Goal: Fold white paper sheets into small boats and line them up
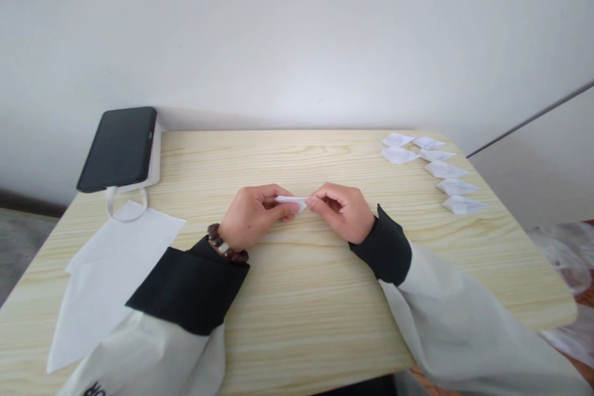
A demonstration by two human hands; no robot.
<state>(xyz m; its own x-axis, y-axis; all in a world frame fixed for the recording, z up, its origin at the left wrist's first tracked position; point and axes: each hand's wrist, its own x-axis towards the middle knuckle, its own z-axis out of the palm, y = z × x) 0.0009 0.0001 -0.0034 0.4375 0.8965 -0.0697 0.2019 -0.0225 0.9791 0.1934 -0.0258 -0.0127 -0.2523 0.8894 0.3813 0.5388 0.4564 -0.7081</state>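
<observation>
A small folded white paper piece [291, 200] is pinched between both of my hands over the middle of the light wooden table [301, 315]. My left hand [253, 216], with a dark bead bracelet on the wrist, grips the paper's left end with closed fingers. My right hand [343, 210] pinches its right end. Both hands rest on the tabletop and wear cream sleeves with black cuffs.
Several finished folded white paper shapes [434, 170] lie in a row at the table's far right. Loose white paper sheets [111, 272] lie at the left, partly under my left sleeve. A dark phone on a white power bank [123, 148] sits at the far left corner against the wall.
</observation>
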